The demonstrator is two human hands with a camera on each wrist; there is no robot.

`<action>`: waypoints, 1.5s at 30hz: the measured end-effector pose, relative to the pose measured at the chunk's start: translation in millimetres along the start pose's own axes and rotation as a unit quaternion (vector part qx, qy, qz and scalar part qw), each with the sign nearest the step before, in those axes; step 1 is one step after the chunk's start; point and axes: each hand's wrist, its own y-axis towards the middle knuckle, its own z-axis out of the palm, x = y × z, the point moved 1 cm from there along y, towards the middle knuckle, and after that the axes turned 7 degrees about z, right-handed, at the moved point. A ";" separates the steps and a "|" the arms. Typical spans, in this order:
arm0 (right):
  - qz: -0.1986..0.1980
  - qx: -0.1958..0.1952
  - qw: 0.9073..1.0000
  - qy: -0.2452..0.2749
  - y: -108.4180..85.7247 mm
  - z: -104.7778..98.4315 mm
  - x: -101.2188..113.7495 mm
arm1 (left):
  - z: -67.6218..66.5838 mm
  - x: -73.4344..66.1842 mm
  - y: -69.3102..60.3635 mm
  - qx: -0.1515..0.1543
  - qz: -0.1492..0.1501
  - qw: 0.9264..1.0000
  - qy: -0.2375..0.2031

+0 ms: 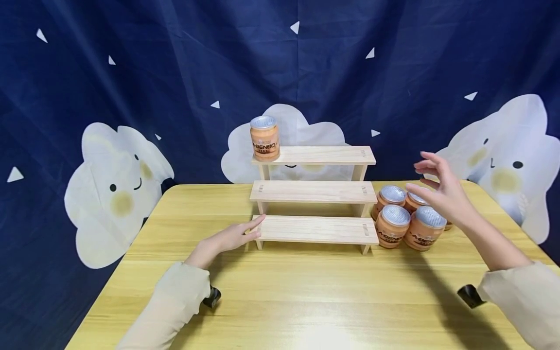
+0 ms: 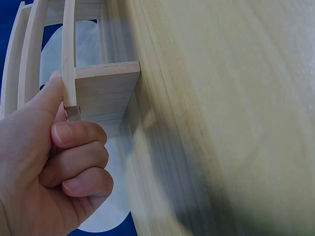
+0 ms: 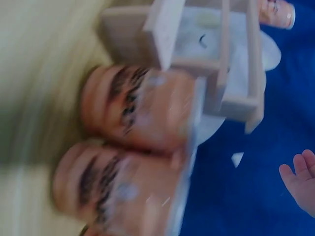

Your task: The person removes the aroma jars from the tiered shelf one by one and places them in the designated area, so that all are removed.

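A three-tier wooden shelf stand (image 1: 315, 229) is set on the table. My left hand (image 1: 232, 237) pinches the left end of its lowest board; the left wrist view shows the thumb (image 2: 47, 96) on the board's upper face and the other fingers curled below. An orange can (image 1: 265, 141) with a silver lid stands upright at the left end of the top tier. To the stand's right, several similar cans (image 1: 423, 232) are grouped upright. Above them hovers my right hand (image 1: 444, 192), fingers spread apart and nothing held.
The wooden table (image 1: 306, 287) has its far edge against a dark blue curtain (image 1: 197, 58) printed with white clouds and triangles. Right of the stand, the nearest cans (image 3: 140, 108) stand close to its side.
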 end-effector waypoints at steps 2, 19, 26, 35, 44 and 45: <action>-0.007 0.012 1.000 -0.005 8.1 8.3 7.8 | 0.2 0.2 -0.5 0.000 -0.003 1.000 -0.002; -0.005 0.102 0.995 -0.004 44.9 58.9 61.2 | -2.6 -2.6 1.8 -0.002 0.009 1.000 0.015; -0.001 0.150 0.988 0.047 54.6 89.7 76.6 | -4.0 0.5 -0.8 -0.001 0.005 1.000 -0.002; 0.015 0.171 0.982 0.082 76.3 127.6 82.3 | -3.6 1.6 -2.0 -0.002 0.005 1.000 -0.002; 0.021 0.171 0.980 0.101 88.8 157.3 81.4 | -0.8 1.5 -0.6 -0.001 0.004 1.000 0.010; 0.022 0.168 0.980 0.102 90.2 159.8 81.4 | -0.2 1.5 -0.1 -0.001 0.005 1.000 0.011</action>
